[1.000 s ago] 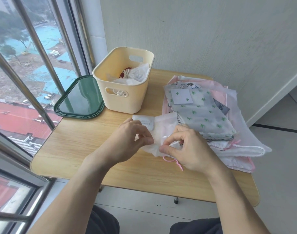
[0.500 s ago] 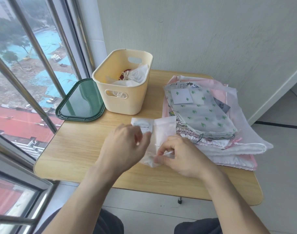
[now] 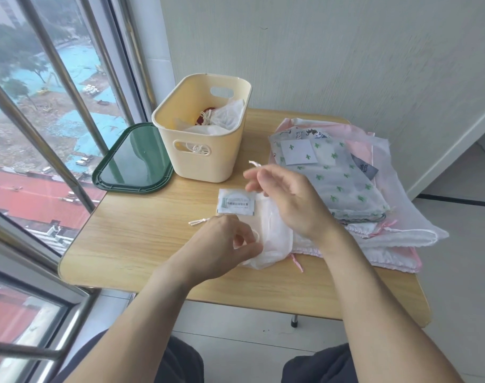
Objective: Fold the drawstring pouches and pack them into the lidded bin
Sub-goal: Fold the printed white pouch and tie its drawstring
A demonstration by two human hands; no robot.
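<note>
While left hand pinches the white pouch at frame centre on the bench, right hand is raised above it, grip pinching a drawstring end. Pouch label unreadable. One cream bin, one green lid, upper left.

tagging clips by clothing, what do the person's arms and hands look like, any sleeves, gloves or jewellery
Both forearms are bare up to the frame edge, with no sleeves in view. The left hand and right hand wear no gloves, and no rings, watch or bracelet show. Dark trousers cover the knees below.
</note>
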